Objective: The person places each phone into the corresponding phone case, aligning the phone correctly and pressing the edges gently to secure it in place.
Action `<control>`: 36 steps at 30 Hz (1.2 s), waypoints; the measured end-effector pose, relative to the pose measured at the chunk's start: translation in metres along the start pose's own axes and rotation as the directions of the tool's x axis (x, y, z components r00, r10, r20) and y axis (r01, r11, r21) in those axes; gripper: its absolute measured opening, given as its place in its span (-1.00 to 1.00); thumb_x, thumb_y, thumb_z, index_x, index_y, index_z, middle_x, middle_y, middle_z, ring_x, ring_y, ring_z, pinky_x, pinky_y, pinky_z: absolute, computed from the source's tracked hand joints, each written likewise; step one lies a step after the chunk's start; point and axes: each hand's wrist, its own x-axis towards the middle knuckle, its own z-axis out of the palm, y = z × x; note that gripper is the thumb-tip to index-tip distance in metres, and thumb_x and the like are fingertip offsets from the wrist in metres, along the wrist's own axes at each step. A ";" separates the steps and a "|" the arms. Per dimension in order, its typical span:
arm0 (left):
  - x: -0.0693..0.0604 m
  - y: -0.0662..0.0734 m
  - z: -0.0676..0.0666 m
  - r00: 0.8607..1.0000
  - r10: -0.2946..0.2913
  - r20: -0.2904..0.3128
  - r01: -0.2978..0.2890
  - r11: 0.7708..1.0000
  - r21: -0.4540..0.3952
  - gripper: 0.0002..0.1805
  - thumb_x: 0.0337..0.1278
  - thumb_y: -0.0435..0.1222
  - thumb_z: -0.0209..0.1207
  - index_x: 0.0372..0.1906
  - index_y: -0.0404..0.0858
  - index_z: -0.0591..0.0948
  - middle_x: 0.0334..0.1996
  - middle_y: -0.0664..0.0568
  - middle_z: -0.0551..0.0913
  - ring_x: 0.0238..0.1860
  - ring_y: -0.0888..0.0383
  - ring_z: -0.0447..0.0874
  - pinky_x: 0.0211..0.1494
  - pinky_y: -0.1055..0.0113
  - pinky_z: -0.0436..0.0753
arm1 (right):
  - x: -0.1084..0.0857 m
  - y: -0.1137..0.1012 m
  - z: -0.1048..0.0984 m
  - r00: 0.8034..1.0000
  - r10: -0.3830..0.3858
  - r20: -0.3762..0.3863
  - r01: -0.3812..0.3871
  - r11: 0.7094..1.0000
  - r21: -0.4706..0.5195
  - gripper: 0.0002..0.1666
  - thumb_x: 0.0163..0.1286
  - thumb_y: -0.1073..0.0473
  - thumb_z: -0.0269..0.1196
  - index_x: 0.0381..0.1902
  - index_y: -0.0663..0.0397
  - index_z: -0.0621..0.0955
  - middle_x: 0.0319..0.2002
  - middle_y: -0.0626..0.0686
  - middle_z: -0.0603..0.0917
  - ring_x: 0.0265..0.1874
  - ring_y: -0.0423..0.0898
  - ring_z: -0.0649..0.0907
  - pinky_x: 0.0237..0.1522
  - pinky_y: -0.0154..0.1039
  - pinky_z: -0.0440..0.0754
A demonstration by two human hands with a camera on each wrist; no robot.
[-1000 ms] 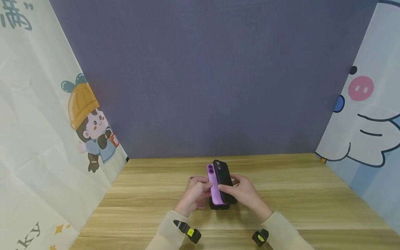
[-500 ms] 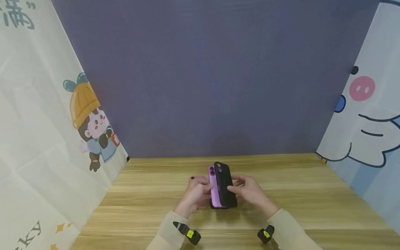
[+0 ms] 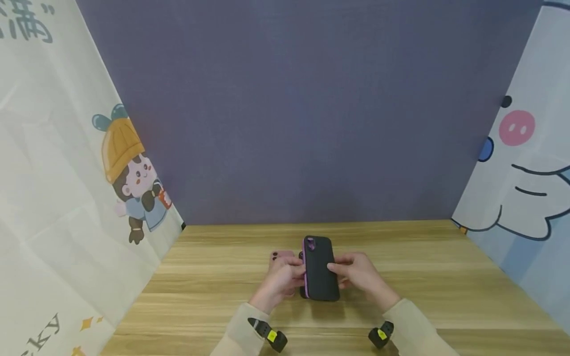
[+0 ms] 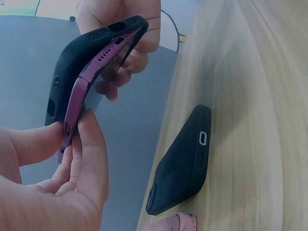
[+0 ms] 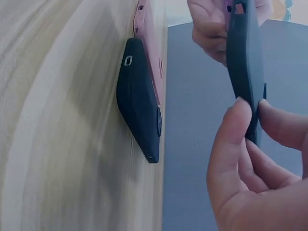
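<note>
A purple phone (image 4: pixel 76 98) sits tilted and partly inside a black phone case (image 3: pixel 321 272), raised above the table. Along its left side the phone stands out of the case, leaving a gap that shows in the left wrist view. My left hand (image 3: pixel 282 277) pinches this left edge between thumb and fingers. On the opposite side my right hand (image 3: pixel 358 272) grips the case's edge, thumb on the back, fingers on the other face. Through the camera cutout some purple shows. From the head, most of the phone is hidden behind the case.
On the wooden table (image 3: pixel 213 277), below the hands, lies another phone in a black case (image 4: pixel 180 163). Beside it is a pink phone (image 5: pixel 150 43), partly hidden by my left hand in the head view. A dark panel (image 3: pixel 285 123) rises at the back.
The black case has shifted left over the purple phone, covering most of its back where a wide purple strip showed before. The right hand has moved slightly right and its thumb toward the case's edge.
</note>
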 end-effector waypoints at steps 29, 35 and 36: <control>-0.001 0.004 0.001 0.999 -0.054 0.001 0.054 0.998 0.034 -0.65 0.24 -0.25 0.36 -0.04 -0.45 0.65 -0.28 -0.14 0.78 -0.36 0.12 0.78 -0.19 0.30 0.71 | 0.002 0.010 -0.007 0.984 0.041 0.173 -0.066 0.988 0.137 -0.60 0.35 0.16 0.38 -0.10 0.42 0.55 -0.45 0.08 0.62 -0.49 -0.11 0.63 -0.42 -0.24 0.71; -0.001 0.007 0.002 0.999 -0.024 -0.041 0.026 0.997 0.068 -0.71 0.22 -0.24 0.37 -0.14 -0.42 0.71 -0.35 -0.10 0.78 -0.40 0.13 0.78 -0.24 0.30 0.71 | 0.003 0.007 -0.008 0.984 0.042 0.174 -0.065 0.990 0.128 -0.49 0.43 0.05 0.34 0.02 0.44 0.54 -0.42 0.10 0.66 -0.48 -0.08 0.66 -0.39 -0.19 0.73; -0.001 0.007 0.002 0.999 -0.027 -0.041 0.030 0.997 0.077 -0.71 0.22 -0.23 0.37 -0.15 -0.41 0.72 -0.35 -0.09 0.79 -0.39 0.13 0.78 -0.25 0.30 0.71 | 0.004 0.007 -0.009 0.984 0.042 0.172 -0.064 0.990 0.129 -0.48 0.44 0.04 0.32 0.04 0.44 0.54 -0.41 0.10 0.67 -0.47 -0.07 0.67 -0.38 -0.18 0.73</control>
